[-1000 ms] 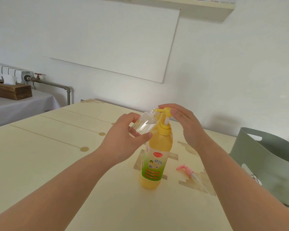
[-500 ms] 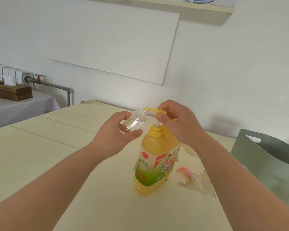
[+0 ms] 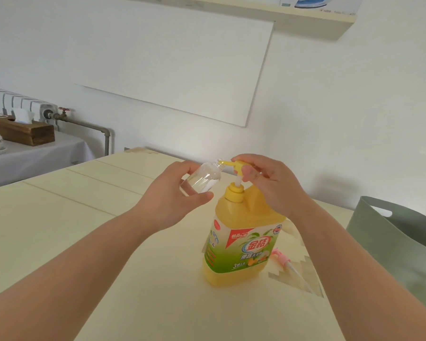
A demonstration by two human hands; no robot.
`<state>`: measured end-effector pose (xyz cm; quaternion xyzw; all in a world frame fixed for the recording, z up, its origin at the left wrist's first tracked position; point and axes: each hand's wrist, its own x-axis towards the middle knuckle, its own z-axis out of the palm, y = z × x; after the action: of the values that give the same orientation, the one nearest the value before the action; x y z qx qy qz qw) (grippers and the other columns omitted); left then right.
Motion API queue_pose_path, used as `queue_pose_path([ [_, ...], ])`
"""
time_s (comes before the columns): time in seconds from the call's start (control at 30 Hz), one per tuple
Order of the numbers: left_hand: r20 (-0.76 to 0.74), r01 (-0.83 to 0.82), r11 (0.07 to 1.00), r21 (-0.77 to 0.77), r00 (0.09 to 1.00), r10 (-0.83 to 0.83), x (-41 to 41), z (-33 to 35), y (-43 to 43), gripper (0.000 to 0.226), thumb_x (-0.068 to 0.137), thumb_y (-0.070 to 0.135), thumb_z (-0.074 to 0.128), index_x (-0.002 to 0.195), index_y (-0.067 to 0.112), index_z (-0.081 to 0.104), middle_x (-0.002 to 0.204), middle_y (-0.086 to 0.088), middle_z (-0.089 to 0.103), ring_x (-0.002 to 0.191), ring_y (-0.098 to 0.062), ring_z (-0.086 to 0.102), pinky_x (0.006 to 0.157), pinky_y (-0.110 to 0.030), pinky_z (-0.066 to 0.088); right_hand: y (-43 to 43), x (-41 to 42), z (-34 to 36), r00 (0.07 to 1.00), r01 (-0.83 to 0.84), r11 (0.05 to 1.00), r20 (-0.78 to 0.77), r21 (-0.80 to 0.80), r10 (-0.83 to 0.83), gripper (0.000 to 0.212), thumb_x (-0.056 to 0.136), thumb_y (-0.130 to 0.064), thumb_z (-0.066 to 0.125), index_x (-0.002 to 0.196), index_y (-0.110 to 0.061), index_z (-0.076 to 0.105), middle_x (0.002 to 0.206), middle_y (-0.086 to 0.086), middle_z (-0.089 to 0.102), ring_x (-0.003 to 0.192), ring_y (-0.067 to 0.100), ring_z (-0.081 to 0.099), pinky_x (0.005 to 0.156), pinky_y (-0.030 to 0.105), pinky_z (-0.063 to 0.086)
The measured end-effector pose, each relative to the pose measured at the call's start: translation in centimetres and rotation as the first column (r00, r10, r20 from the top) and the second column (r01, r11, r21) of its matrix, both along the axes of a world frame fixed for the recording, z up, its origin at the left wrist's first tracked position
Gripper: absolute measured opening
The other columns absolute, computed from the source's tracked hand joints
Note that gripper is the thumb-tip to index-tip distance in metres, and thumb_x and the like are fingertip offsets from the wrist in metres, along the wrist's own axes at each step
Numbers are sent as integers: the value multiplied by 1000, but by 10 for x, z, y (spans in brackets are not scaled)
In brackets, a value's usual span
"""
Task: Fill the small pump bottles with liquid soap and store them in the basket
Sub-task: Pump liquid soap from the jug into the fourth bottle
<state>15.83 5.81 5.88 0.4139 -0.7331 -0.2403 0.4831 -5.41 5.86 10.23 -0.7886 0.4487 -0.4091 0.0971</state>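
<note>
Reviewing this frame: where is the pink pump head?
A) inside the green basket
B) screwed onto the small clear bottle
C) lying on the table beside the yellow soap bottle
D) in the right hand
C: the pink pump head lies on the table, between the base of the yellow soap bottle and the green basket.

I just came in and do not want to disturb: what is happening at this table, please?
A person is set to fill a small clear bottle from a yellow soap bottle standing on the table. The left hand holds the small bottle tilted, mouth at the spout; the right hand grips the pump head. No soap shows in the small bottle yet. A pink pump top lies beside the big bottle; the green basket stands at the right.
</note>
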Motion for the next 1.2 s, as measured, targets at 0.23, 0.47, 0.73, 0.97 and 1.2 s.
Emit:
queue_pose_path([
  [0.23,46,-63,997,-47,997,65,3,0,9,32,76,37,73,87,49,46,100,20,49,70,10,53,58,-10,36,-1,4,-1,1000,5,1000,-6,18,-5,18,97,-28,54,103,-43,63,96,-19,69,88,-4,57,79,10,39],
  [0.47,40,-79,997,-20,996,80,5,-6,12,30,77,37,71,88,50,46,103,21,48,74,14,51,57,-9,37,-4,7,-2,998,26,1000,-60,10,-25,19,97,-22,53,109,-27,68,86,-17,61,81,-14,53,72,3,34],
  [0.73,78,-117,993,-15,990,117,5,-9,11,30,77,36,72,97,42,50,105,20,47,75,18,49,60,-5,36,-5,7,-5,994,59,998,-100,37,-55,22,97,-25,53,112,-29,68,92,-10,63,87,-3,54,73,2,33],
  [0.97,73,-108,994,-26,991,109,6,-3,14,30,77,37,72,92,46,48,103,18,49,77,13,51,60,-6,38,2,9,2,996,45,996,-80,74,-39,21,99,-33,48,113,-42,60,99,-17,67,89,-3,59,76,4,37],
  [1.2,89,-128,989,-69,987,134,2,3,15,33,75,37,73,89,49,46,105,16,49,75,10,54,64,-14,41,10,6,0,1000,12,998,16,66,-13,22,99,-29,49,112,-40,62,91,-15,69,81,-3,62,74,2,38],
])
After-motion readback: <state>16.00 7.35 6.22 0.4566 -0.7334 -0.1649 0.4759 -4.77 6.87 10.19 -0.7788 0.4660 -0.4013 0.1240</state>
